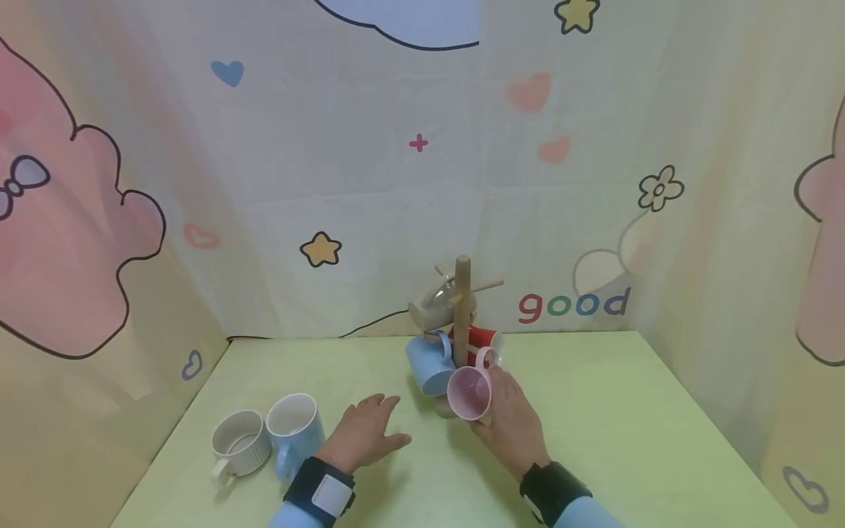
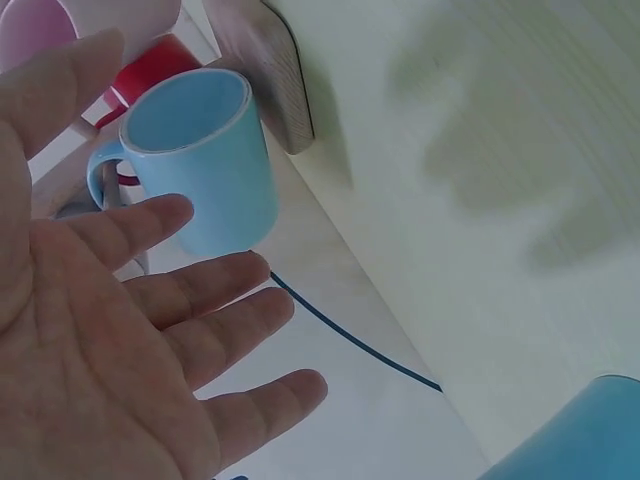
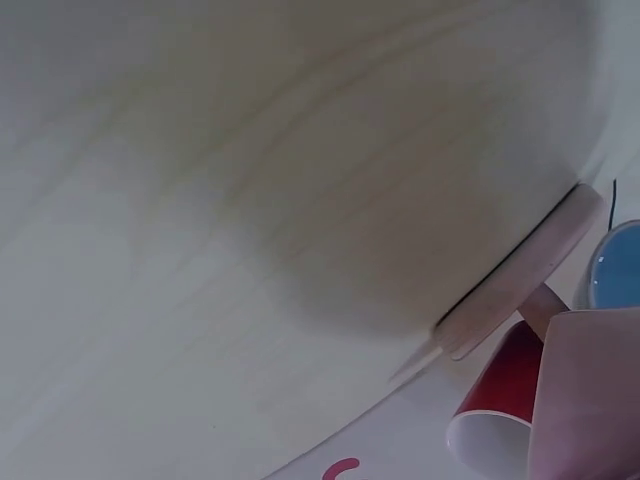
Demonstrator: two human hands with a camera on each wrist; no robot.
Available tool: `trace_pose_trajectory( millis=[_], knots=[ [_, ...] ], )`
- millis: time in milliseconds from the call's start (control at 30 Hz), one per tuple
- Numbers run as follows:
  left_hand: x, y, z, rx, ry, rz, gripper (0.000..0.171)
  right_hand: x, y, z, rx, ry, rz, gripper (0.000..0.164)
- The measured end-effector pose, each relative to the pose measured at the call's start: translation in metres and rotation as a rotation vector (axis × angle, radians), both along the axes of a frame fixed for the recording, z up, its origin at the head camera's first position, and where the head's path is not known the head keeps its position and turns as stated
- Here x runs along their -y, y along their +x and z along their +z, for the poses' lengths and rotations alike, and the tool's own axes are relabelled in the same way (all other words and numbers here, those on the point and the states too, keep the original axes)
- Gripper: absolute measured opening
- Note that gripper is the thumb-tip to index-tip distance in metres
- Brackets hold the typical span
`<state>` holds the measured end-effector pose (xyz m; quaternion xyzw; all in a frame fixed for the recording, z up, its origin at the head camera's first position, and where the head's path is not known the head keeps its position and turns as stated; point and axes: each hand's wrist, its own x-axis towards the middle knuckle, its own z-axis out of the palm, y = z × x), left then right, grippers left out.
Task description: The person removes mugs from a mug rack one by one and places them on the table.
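My right hand (image 1: 511, 422) grips a pink mug (image 1: 470, 394) by its side, its mouth facing me and its handle up against a peg of the wooden mug rack (image 1: 463, 315). Whether the handle is around the peg, I cannot tell. On the rack hang a light blue mug (image 1: 425, 367), a red mug (image 1: 482, 343) and a greyish-beige mug (image 1: 432, 304). My left hand (image 1: 366, 433) holds nothing; its fingers are spread in the air, left of the rack. In the right wrist view the pink mug (image 3: 590, 400) covers part of the red one, and the hand is out of sight.
A white ribbed mug (image 1: 240, 444) and a second light blue mug (image 1: 297, 433) stand upright on the pale green table (image 1: 627, 425), left of my left hand. Behind the rack is a printed curtain (image 1: 370, 183). A thin dark cord (image 1: 372, 323) runs along the back.
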<state>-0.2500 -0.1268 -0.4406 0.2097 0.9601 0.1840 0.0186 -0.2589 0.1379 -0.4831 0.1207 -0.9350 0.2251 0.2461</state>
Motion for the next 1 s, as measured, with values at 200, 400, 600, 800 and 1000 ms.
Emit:
trace_pose_trajectory(
  millis=[200,400,600,800,1000],
  knots=[
    [0.001,0.006,0.004,0.045,-0.018,0.006,0.065,0.002,0.008,0.009,0.083,-0.07,-0.012,0.103],
    [0.001,0.009,0.008,0.083,-0.036,0.006,0.062,0.001,0.015,0.017,0.13,-0.181,0.006,0.093],
    [0.002,0.007,0.004,0.105,-0.048,0.017,0.062,-0.001,0.024,0.022,0.194,-0.292,-0.003,0.087],
    [0.001,0.008,0.004,0.122,-0.048,0.022,0.062,-0.007,0.027,0.027,0.339,-0.4,-0.003,0.086],
    [-0.001,0.008,0.004,0.121,-0.04,0.016,0.061,-0.013,0.029,0.033,0.44,-0.477,0.016,0.086]
  ],
)
